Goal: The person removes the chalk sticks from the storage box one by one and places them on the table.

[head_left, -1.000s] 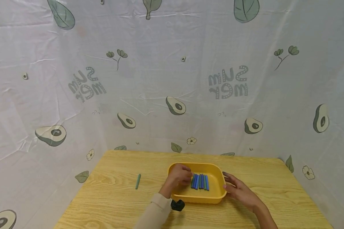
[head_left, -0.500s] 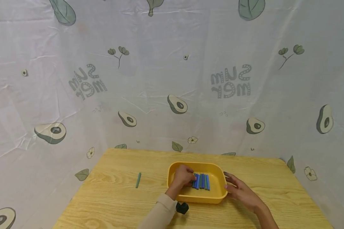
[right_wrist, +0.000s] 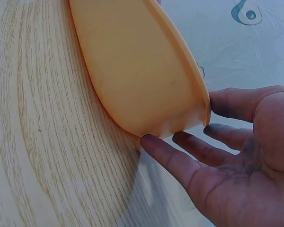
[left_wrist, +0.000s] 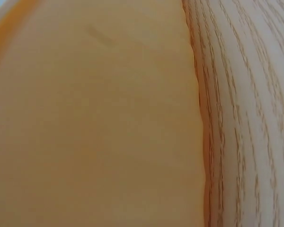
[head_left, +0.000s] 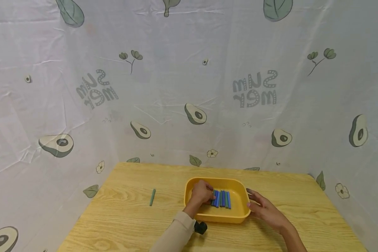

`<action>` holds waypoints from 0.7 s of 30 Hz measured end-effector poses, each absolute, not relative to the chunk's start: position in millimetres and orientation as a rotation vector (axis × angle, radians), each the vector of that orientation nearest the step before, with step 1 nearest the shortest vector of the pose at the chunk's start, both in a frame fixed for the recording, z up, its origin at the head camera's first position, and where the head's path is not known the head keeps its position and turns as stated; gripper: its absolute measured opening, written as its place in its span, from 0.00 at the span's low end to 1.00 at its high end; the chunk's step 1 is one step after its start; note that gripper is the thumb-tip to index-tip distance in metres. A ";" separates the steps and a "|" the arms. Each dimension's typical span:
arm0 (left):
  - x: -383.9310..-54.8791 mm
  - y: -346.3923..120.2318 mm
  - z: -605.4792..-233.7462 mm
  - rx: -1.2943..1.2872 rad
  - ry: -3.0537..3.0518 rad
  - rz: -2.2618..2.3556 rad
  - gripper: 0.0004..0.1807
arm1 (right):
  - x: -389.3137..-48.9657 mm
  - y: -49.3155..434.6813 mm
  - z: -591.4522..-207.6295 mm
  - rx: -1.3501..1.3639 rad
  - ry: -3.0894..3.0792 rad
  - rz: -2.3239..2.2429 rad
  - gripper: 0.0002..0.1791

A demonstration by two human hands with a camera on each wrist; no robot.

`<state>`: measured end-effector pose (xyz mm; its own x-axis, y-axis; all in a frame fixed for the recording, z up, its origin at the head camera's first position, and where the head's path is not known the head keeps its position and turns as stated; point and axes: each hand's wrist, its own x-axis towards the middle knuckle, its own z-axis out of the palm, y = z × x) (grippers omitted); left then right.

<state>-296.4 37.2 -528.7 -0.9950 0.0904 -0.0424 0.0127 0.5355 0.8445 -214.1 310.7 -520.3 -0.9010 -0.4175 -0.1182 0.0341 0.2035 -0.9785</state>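
Observation:
Inside the yellow plastic tray (head_left: 239, 210), my left hand (head_left: 201, 192) bends its fingers down at the left end of a row of slim sticks (head_left: 223, 199) in blue, green and purple. Its fingertips are hidden, so I cannot tell whether they pinch a stick. The sticks lie side by side, roughly parallel. At the tray's right end, my right hand (head_left: 264, 208) touches the outer wall with spread, fairly straight fingers. In the right wrist view its thumb (right_wrist: 236, 103) meets the rim. The left wrist view shows only the tray's outer wall (left_wrist: 109, 118) and wood grain.
A single green stick (head_left: 152, 197) lies on the wooden table (head_left: 123, 217), left of the tray. Behind the table hangs a pale curtain (head_left: 163, 87) printed with avocados and leaves. A small black device (head_left: 201, 228) sits at the left sleeve cuff.
My left hand has shifted slightly right, from beside the row to over its leftmost stick. The right hand keeps its place at the tray's end. The view has tilted slightly.

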 end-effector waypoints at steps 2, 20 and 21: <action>-295.6 37.0 -528.5 0.096 2.682 1.471 0.16 | -213.9 310.9 -520.5 -0.362 2.124 -1.745 0.43; -299.2 36.1 -530.9 0.082 2.678 1.420 0.09 | -213.9 310.6 -519.9 -0.374 2.122 -1.742 0.43; -299.4 36.2 -530.7 0.078 2.678 1.414 0.10 | -214.3 310.7 -519.6 -0.372 2.125 -1.741 0.43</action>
<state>-299.4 36.2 -530.7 -0.9924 0.0973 -0.0747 -0.0068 0.5643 0.8255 -214.3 310.7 -519.6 -0.8976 -0.4259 -0.1137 0.0278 0.2027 -0.9789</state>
